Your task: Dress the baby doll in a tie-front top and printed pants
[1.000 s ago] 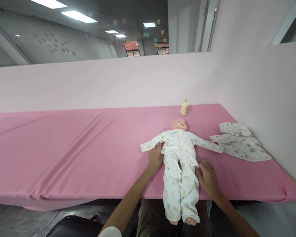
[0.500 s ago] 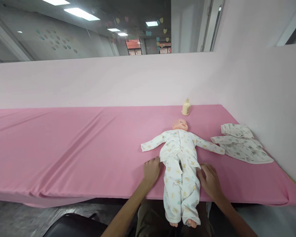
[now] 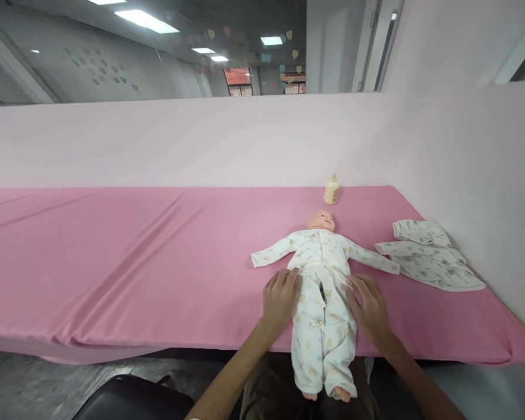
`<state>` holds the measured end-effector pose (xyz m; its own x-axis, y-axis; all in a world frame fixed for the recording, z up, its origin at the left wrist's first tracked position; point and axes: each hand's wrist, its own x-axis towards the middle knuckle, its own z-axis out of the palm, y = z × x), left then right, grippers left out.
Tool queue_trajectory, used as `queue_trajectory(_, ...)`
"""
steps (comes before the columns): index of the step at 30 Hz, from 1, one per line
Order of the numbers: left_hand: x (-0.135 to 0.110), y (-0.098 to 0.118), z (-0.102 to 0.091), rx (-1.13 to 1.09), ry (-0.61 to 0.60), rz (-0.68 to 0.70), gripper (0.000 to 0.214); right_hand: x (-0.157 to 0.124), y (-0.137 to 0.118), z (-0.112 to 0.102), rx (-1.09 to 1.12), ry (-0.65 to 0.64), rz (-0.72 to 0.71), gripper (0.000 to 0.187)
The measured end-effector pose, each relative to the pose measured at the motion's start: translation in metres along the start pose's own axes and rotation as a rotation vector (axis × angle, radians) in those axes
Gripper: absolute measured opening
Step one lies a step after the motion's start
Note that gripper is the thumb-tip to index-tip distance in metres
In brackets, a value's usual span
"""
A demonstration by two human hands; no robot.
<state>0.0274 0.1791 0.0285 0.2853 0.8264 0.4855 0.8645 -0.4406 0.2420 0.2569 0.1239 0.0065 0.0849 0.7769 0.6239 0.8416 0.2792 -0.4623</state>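
At lower centre, my left hand [image 3: 281,298] and right hand [image 3: 371,309] flank the doll [image 3: 330,277], seemingly for steadiness, whether fingers pinch I can't tell.

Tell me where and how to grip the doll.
The doll is probably best held around its torso, one hand from each side, below the sleeves. It lies on its back, arms spread, leaving its flanks open to the left hand and right hand. Its feet reach past the table edge, so legs seem a poorer hold.

Prob. childcare training rm: baby doll [image 3: 330,312], pink-cloth tbl [image 3: 157,268], heart stickers [image 3: 295,53] on window [image 3: 245,35]
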Motion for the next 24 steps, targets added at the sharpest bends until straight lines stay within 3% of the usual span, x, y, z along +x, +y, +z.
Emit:
queue_trajectory(11, 0.005, 0.016, -0.006, -0.118, 0.092, 0.255, 0.023, 0.014, -0.024, 0.007, 0.066, 0.013, -0.075, 0.018)
queue_trajectory(24, 0.003, 0.029, 0.002, -0.101, 0.146, 0.384, 0.02, 0.01, -0.036, 0.008, 0.027, -0.03, -0.154, 0.02)
